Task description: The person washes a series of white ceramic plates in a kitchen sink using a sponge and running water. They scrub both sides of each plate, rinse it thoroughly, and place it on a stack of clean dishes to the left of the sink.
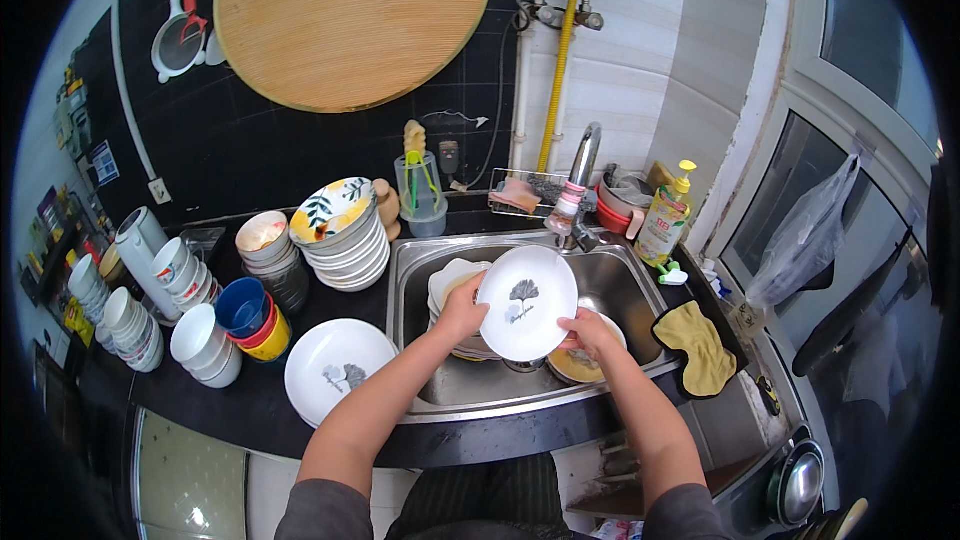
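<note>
Between my hands is a white plate [536, 330] with a dark ginkgo-leaf print, tilted toward me under the faucet [581, 172]. My left hand [463, 309] grips its left rim, thumb on the face. On the right rim sits my right hand [587, 334], thumb in front and fingers behind. Below lies the stainless steel sink [480, 394]. Stacked plates [448, 277] stand in it, partly hidden by the held plate and my left hand. A bowl [574, 370] with yellowish contents rests behind my right hand. Whether water is running is hard to tell.
Left of the sink are white plates [330, 352], a tall stack of patterned bowls [341, 240], and coloured bowls [247, 311]. A dish soap bottle [664, 221] stands at the back right, near a yellowish cloth [697, 349]. A wire rack [517, 199] holds sponges behind the sink.
</note>
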### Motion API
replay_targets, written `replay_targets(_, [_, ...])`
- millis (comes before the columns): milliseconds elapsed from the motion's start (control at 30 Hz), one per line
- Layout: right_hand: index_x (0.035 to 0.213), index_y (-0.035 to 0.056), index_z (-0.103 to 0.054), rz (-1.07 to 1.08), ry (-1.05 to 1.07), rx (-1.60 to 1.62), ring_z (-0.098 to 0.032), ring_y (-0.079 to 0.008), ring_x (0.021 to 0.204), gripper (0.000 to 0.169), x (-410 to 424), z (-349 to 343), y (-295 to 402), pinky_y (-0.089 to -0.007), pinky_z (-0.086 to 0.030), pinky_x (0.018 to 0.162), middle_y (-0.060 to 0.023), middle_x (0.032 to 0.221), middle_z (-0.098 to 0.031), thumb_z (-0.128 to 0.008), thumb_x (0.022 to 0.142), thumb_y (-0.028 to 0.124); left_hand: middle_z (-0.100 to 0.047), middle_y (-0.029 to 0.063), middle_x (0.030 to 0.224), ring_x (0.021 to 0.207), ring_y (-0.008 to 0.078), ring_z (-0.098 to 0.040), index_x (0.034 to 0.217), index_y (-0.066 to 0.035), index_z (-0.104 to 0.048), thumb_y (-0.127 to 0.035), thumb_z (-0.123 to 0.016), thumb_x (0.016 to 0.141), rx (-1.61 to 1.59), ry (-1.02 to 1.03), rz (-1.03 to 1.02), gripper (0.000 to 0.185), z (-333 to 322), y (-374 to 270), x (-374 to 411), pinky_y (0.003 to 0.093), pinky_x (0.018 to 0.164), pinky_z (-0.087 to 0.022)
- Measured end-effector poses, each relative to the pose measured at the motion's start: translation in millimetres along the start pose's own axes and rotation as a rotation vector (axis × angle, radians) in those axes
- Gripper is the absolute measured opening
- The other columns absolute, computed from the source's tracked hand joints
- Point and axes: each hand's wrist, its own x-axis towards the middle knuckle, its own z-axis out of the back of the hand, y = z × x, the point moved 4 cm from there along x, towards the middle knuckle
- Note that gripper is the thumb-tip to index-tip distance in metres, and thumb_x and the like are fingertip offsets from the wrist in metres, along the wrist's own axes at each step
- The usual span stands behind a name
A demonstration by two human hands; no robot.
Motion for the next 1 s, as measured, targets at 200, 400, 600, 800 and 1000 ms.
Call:
replay_targets(200, [0.104, 0.0019, -0.049, 0.157, -0.055, 0.025, -0.063, -0.0174, 0.071, 0.023, -13, -30, 21, -0.0277, -0.056, 0.057, -0.0071, 0.090, -0.061, -0.057, 0.082, 0.004, -0.060, 0.0214, 0.099, 0.094, 0.0299, -0.059, 0.118, -0.001, -0.050, 0.003, -0.058, 0.073, 0.320, -0.146, -0.056, 0.045, 32, -44, -28, 0.0332, 0.083, -0.044])
replay_targets(400, [0.107, 0.0043, -0.047, 0.297, -0.062, -0.007, -0.062, -0.0160, 0.075, 0.026, -23, -59, 39, -0.0270, -0.056, 0.057, -0.0069, 0.092, -0.060, -0.056, 0.082, 0.003, -0.061, 0.0212, 0.082, 0.077, 0.0372, -0.059, 0.112, -0.005, -0.052, -0.011, -0.062, 0.076, 0.602, -0.248, -0.106, 0.038, 60, -59, -49, 0.0424, 0.067, -0.046])
replay_targets(600, [0.110, 0.0047, -0.045, 0.393, -0.067, -0.008, -0.061, -0.0159, 0.080, 0.029, -34, -79, 51, -0.0286, -0.056, 0.061, -0.0067, 0.096, -0.059, -0.055, 0.083, 0.002, -0.061, 0.0186, 0.073, 0.069, 0.0359, -0.059, 0.107, -0.006, -0.055, -0.016, -0.066, 0.073, 0.711, -0.315, -0.199, 0.037, 77, -74, -67, 0.0416, 0.061, -0.046])
replay_targets(800, [0.112, 0.0055, -0.045, 0.436, -0.045, -0.061, -0.060, -0.0160, 0.083, 0.030, -36, -89, 52, -0.0296, -0.056, 0.063, -0.0066, 0.098, -0.059, -0.054, 0.084, 0.003, -0.061, 0.0160, 0.071, 0.067, 0.0339, -0.060, 0.105, -0.007, -0.053, -0.014, -0.066, 0.073, 0.789, -0.326, -0.214, 0.035, 90, -78, -79, 0.0417, 0.057, -0.046])
replay_targets(1000, [0.112, 0.0056, -0.045, 0.456, -0.041, -0.091, -0.060, -0.0160, 0.084, 0.030, -42, -97, 57, -0.0303, -0.056, 0.063, -0.0069, 0.101, -0.059, -0.053, 0.084, 0.003, -0.061, 0.0160, 0.070, 0.067, 0.0340, -0.060, 0.102, -0.006, -0.053, -0.015, -0.066, 0.073, 0.773, -0.342, -0.223, 0.034, 98, -81, -87, 0.0416, 0.057, -0.046])
